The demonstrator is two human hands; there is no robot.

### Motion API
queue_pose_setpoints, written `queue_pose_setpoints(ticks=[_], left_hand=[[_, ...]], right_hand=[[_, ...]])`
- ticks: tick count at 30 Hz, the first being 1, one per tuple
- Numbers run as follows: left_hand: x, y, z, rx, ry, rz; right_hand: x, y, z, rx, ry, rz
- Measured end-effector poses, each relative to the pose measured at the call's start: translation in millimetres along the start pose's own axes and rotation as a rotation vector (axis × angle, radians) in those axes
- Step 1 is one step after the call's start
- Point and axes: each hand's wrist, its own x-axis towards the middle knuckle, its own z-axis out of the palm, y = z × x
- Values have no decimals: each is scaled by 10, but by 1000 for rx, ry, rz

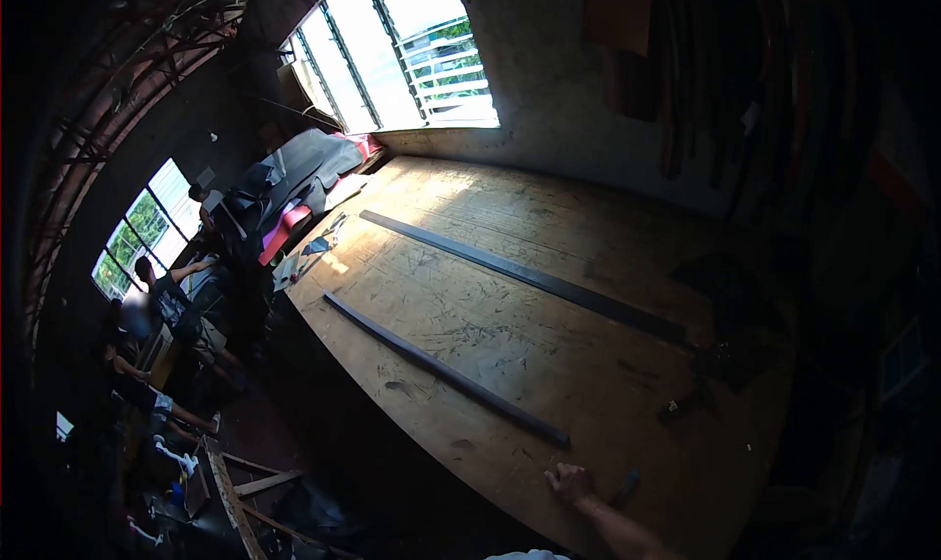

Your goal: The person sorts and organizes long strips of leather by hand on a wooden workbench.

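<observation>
My right hand [570, 485] is low over the near part of the wooden table [470, 315], its fingers bent and slightly apart, with nothing visible in them. Just beyond the fingertips ends a long, narrow dark strip [441, 366], lying flat along the near edge. Beside my wrist is a small bluish, slender object [625, 487], too dim to name. A second, wider dark strip [529, 274] runs roughly parallel across the middle of the tabletop. My left hand is outside the view.
Dark pieces [720, 364] lie at the table's shadowed right end. Small tools and scraps [319, 246] sit at the far left corner, near piled sheet material [314, 163]. Several people [172, 295] are at the left. A wooden frame [230, 496] stands on the floor.
</observation>
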Motion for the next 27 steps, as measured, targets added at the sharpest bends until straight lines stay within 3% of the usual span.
queue_pose_setpoints(ticks=[2, 8, 11, 14, 15, 18, 21, 24, 27], left_hand=[[1, 34, 8, 21, 17, -54], [-6, 95, 98, 86, 55, -174], [-83, 150, 134, 120, 67, -219], [-179, 254, 176, 199, 93, -192], [-225, 366, 177, 200, 84, -193], [-292, 488, 233, 208, 75, -176], [-316, 585, 315, 183, 90, -223], [-279, 713, 392, 177, 97, -248], [-213, 956, 494, 226, 103, -241]], right_hand=[[-88, -168, 10, 111, -104, 127], [-319, -477, 51, 952, -666, 753], [-533, -578, 2, 1330, -763, 958], [-745, -556, 151, 1598, -1038, 940], [-793, -600, 197, 1554, -1087, 906], [-1008, -461, 830, 1711, -1250, 857], [-813, -572, 361, 1311, -1094, 518], [-538, -508, -45, 1053, -1128, 504], [-297, -193, -251, 1258, -909, 623]])
